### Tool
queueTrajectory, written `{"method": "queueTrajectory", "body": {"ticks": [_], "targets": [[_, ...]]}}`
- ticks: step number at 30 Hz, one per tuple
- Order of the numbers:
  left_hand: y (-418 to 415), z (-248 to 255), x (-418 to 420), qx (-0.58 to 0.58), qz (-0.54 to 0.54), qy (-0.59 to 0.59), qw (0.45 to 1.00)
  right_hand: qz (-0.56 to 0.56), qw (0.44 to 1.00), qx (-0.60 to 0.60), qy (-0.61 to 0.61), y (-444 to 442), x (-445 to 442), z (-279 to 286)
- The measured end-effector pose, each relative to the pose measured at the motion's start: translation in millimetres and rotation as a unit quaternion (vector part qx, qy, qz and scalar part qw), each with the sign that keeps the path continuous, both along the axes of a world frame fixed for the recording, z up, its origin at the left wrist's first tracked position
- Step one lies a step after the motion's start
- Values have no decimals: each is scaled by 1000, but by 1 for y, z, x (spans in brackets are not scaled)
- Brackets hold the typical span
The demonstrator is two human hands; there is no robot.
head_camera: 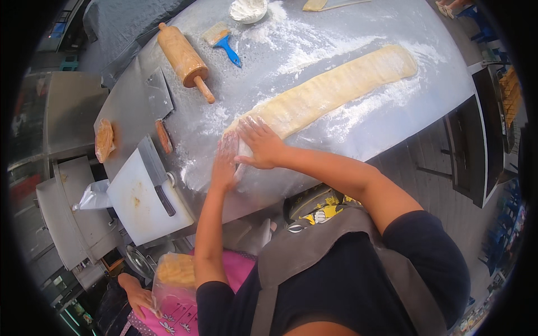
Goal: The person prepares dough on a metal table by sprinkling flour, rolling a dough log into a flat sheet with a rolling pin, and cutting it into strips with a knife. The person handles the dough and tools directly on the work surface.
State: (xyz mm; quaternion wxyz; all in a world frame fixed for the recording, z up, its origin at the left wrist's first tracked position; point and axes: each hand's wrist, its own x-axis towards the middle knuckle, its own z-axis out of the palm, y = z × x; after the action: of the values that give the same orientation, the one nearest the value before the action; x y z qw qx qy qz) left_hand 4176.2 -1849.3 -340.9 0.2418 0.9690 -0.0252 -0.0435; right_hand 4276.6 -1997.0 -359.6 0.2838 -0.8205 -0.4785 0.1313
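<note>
A long, flat strip of floured dough (328, 94) runs diagonally over the metal worktable (336, 147). My right hand (261, 143) lies flat on its lower-left end, palm down, with white flour on the fingers. Alongside it, my left hand (227, 161) rests against the tip of the strip, fingers extended and floury. The two hands almost meet, and they hide part of the dough's end. Neither one grips anything. Loose flour (365, 109) is scattered along both sides of the strip.
Left of the dough are a wooden rolling pin (180, 54), blue-handled brush (227, 48), dough scraper (159, 94) and a cleaver (153, 164) on a white cutting board (134, 201). A flour bowl (248, 10) stands at the back. A person's hand (141, 296) holds bagged food (176, 271) at lower left.
</note>
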Motion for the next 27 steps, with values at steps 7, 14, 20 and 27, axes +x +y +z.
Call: {"method": "queueTrajectory", "body": {"ticks": [7,14,20,27], "targets": [[-25,-10,-44,-124,367,-101,916,95,995,-5,14,28,-14,10],[-66,-1,-9,52,428,-84,898,77,997,-17,-27,53,60,10],[-72,-10,-5,-365,506,-130,770,155,961,-135,183,70,70,23],[-53,-16,-21,-482,510,-120,702,214,940,-92,251,91,80,3]]}}
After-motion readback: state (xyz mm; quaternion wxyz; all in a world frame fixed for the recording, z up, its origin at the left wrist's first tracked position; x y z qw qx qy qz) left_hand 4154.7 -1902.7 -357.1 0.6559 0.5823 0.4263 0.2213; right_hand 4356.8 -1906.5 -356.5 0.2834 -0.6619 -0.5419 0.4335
